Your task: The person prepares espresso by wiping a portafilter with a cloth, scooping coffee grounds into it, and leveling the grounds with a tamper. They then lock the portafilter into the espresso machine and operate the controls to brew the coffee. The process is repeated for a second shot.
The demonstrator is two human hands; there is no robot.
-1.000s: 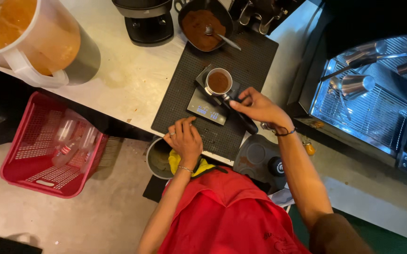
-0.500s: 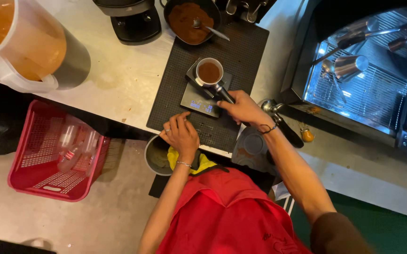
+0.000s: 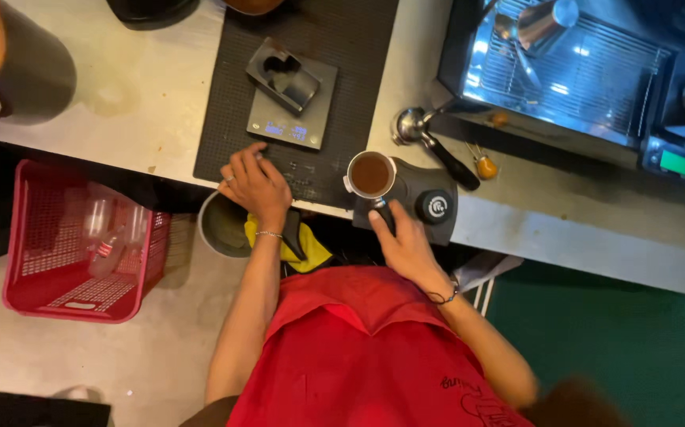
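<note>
My right hand [image 3: 404,243] grips the black handle of a portafilter [image 3: 371,175] whose basket is full of brown coffee grounds; it rests on a dark tamping station [image 3: 429,207] at the counter's front edge. My left hand [image 3: 256,184] lies flat, fingers spread, on the black rubber mat [image 3: 224,126] just below a small grey scale [image 3: 291,111]. A black holder sits on the scale with nothing in it.
A second portafilter [image 3: 418,130] lies right of the mat. An espresso machine's drip tray [image 3: 572,75] is at the upper right. A round bin [image 3: 224,225] and yellow cloth [image 3: 311,253] sit under the counter, a red basket [image 3: 81,241] on the floor at left.
My right hand has carried the portafilter off the scale and down to the right onto the tamping station. My left hand stays on the mat. The view has moved in closer.
</note>
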